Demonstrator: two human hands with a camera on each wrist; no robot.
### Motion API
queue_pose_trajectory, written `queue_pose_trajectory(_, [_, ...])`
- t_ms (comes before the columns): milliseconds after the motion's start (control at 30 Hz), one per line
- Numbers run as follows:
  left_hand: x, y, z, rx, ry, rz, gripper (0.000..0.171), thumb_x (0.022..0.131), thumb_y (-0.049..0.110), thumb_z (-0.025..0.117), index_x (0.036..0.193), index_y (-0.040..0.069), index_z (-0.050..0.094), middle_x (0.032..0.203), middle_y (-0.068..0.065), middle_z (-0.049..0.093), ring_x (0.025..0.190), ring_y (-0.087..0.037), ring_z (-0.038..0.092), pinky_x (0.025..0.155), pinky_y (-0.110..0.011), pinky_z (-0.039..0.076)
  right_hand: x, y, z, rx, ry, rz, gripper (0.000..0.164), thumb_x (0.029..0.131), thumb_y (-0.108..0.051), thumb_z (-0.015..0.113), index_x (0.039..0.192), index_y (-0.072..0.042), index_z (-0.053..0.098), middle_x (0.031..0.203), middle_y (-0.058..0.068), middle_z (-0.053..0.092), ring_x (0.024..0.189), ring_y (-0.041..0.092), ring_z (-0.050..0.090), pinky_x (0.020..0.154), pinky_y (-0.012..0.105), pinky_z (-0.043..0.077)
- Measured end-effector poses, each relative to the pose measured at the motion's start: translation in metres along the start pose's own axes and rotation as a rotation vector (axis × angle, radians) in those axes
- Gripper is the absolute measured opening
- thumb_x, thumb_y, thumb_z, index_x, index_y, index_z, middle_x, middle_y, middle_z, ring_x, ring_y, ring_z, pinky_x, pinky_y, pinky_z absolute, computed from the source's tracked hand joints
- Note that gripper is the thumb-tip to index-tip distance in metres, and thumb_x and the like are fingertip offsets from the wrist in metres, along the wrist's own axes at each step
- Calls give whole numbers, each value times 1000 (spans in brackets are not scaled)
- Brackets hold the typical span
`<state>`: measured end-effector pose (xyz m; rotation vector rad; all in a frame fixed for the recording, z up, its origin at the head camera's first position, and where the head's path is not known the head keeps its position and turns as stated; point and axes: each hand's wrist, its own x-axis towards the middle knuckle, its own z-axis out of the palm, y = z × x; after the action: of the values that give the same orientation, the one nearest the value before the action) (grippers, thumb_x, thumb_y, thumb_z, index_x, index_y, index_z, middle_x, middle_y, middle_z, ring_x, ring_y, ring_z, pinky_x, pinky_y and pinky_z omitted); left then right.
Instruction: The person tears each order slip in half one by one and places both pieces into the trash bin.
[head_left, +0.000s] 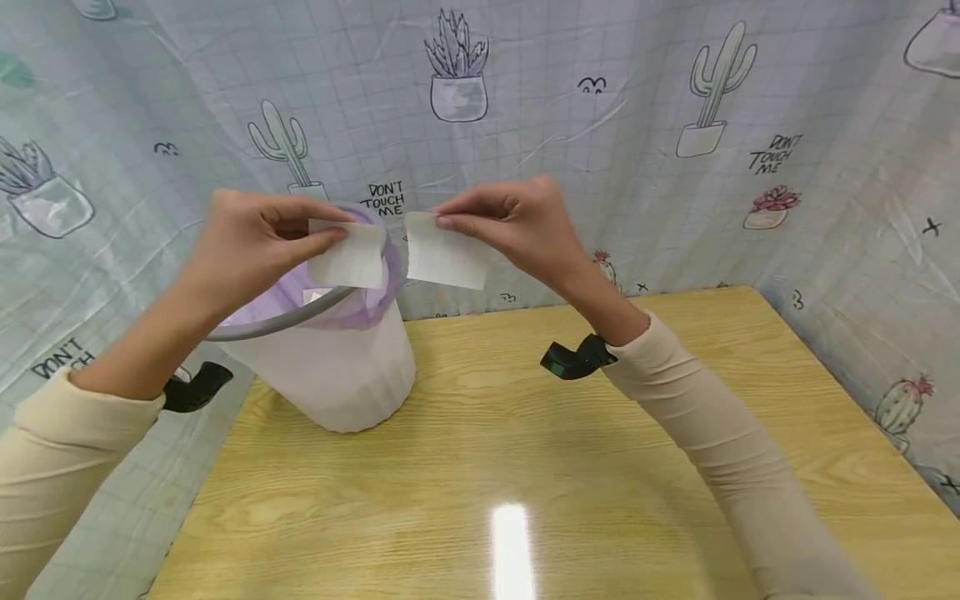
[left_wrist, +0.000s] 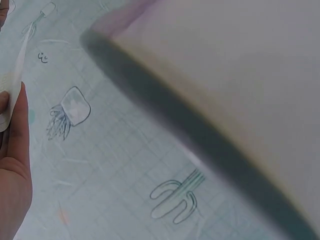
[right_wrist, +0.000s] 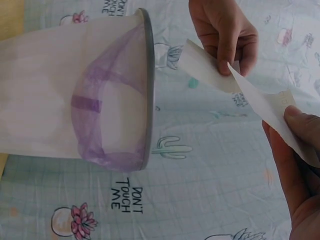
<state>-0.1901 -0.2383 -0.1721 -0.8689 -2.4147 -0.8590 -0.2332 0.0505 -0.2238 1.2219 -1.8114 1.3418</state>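
Over the rim of a white bin [head_left: 345,367], my left hand [head_left: 251,233] pinches a small white piece of paper [head_left: 348,258] by its upper edge. To its right, my right hand [head_left: 525,221] pinches a second white paper piece [head_left: 446,254] at the top between thumb and fingers. A narrow gap separates the two pieces in the head view. In the right wrist view, faint embossed marks show on the right paper [right_wrist: 265,107]. A purple bag [head_left: 378,300] lines the bin and folds over its grey rim [right_wrist: 148,90].
The bin stands at the back left of a wooden table [head_left: 525,417]. Something white [head_left: 315,294] shows inside it, partly hidden by the rim. A curtain [head_left: 570,142] printed with potted cacti hangs behind the table and along its sides.
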Motion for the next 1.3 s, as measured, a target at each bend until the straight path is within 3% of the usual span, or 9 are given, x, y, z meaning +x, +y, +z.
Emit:
queue_pose_trajectory(100, [1, -2, -7, 32, 12, -10, 18, 86, -1, 79, 102, 9, 82, 89, 4, 78, 68, 2, 68, 61, -9, 49, 10, 1, 2, -3, -8, 41, 8, 88, -7, 80, 95, -5, 82, 92, 2, 79, 80, 7, 74, 65, 24, 55])
queue_pose_trajectory(300, [4, -7, -20, 115, 50, -22, 15, 86, 5, 81, 101, 10, 83, 67, 12, 70, 51, -1, 47, 48, -15, 33, 32, 4, 4, 49, -38, 143, 9, 89, -10, 79, 96, -4, 81, 93, 5, 79, 81, 11, 74, 70, 28, 56])
queue_pose_trajectory(467, [10, -13, -32, 137, 66, -36, 14, 87, 4, 80, 100, 7, 82, 66, 18, 69, 51, 0, 47, 50, -13, 35, 50, 13, 6, 19, -121, 214, 14, 94, -16, 75, 103, -7, 81, 98, 2, 78, 81, 11, 71, 70, 28, 54])
queue_pose_trajectory(567, [15, -16, -40, 158, 69, -62, 14, 87, 5, 79, 101, 6, 82, 66, 24, 67, 52, 3, 52, 52, -10, 38, 63, 17, 8, -62, -213, 238, 17, 98, -20, 71, 108, -11, 81, 103, -2, 78, 84, 6, 69, 74, 25, 53])
queue_pose_trajectory(800, [25, -27, -52, 216, 46, -119, 16, 89, 10, 79, 104, 5, 81, 63, 28, 63, 54, 4, 54, 54, -9, 39, 94, 24, 16, -236, -466, 193, 20, 101, -14, 65, 114, -12, 79, 109, -2, 77, 95, 3, 69, 82, 19, 51])
queue_pose_trajectory(900, [29, -32, -55, 217, 31, -140, 17, 89, 11, 79, 105, 4, 81, 63, 29, 63, 54, 4, 53, 55, -9, 39, 106, 25, 19, -260, -528, 182, 24, 98, -5, 60, 113, -9, 79, 109, 2, 77, 100, 7, 71, 86, 20, 53])
queue_pose_trajectory(1000, [33, -37, -60, 208, 11, -178, 17, 89, 14, 80, 105, 8, 82, 62, 27, 63, 55, 3, 53, 54, -11, 38, 119, 22, 23, -314, -583, 184, 29, 96, -3, 56, 112, -9, 79, 107, 1, 77, 95, 7, 70, 82, 20, 52])
queue_pose_trajectory(1167, [43, -45, -76, 217, -37, -286, 14, 90, 22, 80, 104, 20, 83, 64, 25, 64, 61, 1, 51, 53, -16, 37, 143, 11, 35, -422, -708, 149, 31, 97, -4, 53, 113, -14, 78, 107, -4, 76, 87, 1, 62, 79, 17, 46])
queue_pose_trajectory(1300, [48, -53, -88, 194, -108, -389, 15, 92, 29, 78, 104, 20, 82, 72, 26, 67, 67, 0, 57, 56, -13, 44, 154, 8, 49, -459, -751, 89, 26, 98, -5, 53, 109, -13, 75, 103, -6, 73, 86, 1, 58, 82, 17, 43])
